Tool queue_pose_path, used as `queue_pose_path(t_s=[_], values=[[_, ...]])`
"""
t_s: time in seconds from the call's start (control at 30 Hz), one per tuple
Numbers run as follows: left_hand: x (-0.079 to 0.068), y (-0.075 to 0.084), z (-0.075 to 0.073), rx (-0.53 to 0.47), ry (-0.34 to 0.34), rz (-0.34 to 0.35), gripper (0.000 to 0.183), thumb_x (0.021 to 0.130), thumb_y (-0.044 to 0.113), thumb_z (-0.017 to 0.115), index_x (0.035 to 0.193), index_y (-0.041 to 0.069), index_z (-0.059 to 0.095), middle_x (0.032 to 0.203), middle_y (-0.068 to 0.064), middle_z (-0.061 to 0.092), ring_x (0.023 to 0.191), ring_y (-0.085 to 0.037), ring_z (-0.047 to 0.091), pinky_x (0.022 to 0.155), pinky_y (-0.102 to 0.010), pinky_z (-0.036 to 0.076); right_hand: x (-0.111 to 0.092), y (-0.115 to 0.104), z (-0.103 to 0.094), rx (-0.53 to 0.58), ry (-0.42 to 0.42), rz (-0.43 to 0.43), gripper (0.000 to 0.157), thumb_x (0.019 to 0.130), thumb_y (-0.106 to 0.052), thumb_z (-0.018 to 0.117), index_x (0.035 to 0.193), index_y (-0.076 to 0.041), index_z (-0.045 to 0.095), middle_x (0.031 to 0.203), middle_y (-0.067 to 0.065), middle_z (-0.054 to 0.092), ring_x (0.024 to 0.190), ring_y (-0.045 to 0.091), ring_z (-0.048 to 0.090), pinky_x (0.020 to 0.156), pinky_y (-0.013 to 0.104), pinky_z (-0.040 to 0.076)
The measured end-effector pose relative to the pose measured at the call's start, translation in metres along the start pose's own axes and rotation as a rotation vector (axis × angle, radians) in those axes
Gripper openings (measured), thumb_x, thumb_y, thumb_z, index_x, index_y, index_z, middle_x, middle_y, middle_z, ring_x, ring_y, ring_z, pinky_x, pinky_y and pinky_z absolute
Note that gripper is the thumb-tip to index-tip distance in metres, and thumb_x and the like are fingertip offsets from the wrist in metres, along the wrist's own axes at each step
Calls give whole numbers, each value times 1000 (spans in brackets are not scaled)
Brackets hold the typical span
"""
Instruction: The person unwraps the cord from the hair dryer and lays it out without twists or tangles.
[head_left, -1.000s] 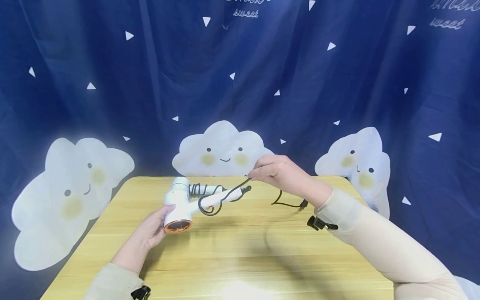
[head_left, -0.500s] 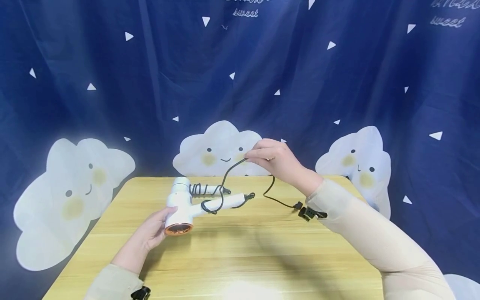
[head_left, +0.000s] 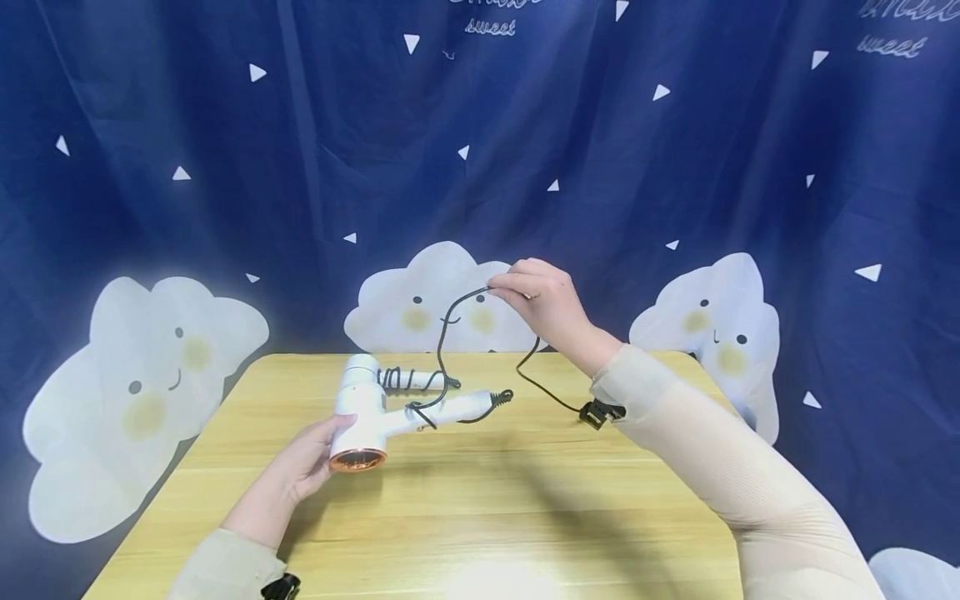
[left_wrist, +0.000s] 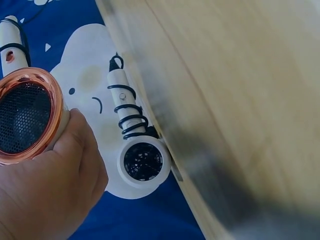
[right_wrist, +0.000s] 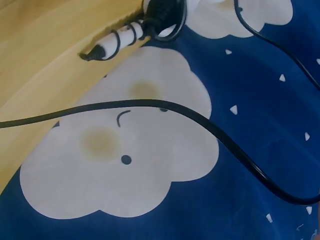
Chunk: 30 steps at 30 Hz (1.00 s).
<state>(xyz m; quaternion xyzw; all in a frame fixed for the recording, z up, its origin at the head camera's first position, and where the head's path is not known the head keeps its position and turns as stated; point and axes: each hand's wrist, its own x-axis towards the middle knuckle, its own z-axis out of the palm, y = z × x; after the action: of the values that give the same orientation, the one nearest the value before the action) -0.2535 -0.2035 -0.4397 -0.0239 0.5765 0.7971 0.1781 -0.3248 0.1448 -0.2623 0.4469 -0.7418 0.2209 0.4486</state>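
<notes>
A white hair dryer (head_left: 362, 421) with a copper-coloured ring is held by its body in my left hand (head_left: 306, 460), above the table. Its handle (head_left: 461, 407) points right, with black cord looped round it. My right hand (head_left: 543, 304) pinches the black power cord (head_left: 442, 333) and lifts it in an arch above the handle. The cord's other end hangs down to the right, its tip hidden behind the wrist camera. In the right wrist view the cord (right_wrist: 150, 103) crosses the frame, with the hand barely showing at the right edge.
A second white hair dryer (left_wrist: 132, 120), cord wound round its handle, lies on the wooden table (head_left: 450, 517) behind the held one. A dark blue curtain (head_left: 480, 125) with printed clouds and triangles hangs at the table's far edge.
My right hand has risen and shifted slightly left, drawing the cord up into a higher arch. The loop round the handle looks smaller. My left hand and the hair dryer have hardly moved.
</notes>
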Motion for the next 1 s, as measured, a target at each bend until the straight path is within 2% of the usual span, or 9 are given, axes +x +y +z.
queue_pose_path(t_s=[0.2,0.4,0.6,1.0], values=[[-1,0,-1,-2,-18,-2,61,95,21,46,136,-11,15,107,-9,55,96,-20,59,90,-34,48,-3,15,9,-64,19,105,9,80,-14,71,88,-12,74,68,-3,58,62,11,47,54,23,39],[-2,0,0,-28,-44,-9,61,95,20,44,138,-9,11,111,-11,51,98,-21,59,92,-35,46,-17,29,16,-91,-45,191,8,80,-15,71,88,-14,74,68,-4,59,62,11,49,54,25,40],[-3,2,0,-26,-51,-7,62,95,20,45,138,-9,10,110,-10,53,98,-21,59,91,-35,47,-37,37,24,-108,-118,221,7,80,-14,71,86,-14,74,69,-5,59,61,10,48,52,25,39],[-4,5,-1,-50,-49,-12,62,96,21,44,138,-8,10,108,-8,54,97,-19,59,91,-34,47,-74,39,33,-93,-250,221,8,79,-11,72,86,-14,74,74,-6,62,67,9,52,61,24,45]])
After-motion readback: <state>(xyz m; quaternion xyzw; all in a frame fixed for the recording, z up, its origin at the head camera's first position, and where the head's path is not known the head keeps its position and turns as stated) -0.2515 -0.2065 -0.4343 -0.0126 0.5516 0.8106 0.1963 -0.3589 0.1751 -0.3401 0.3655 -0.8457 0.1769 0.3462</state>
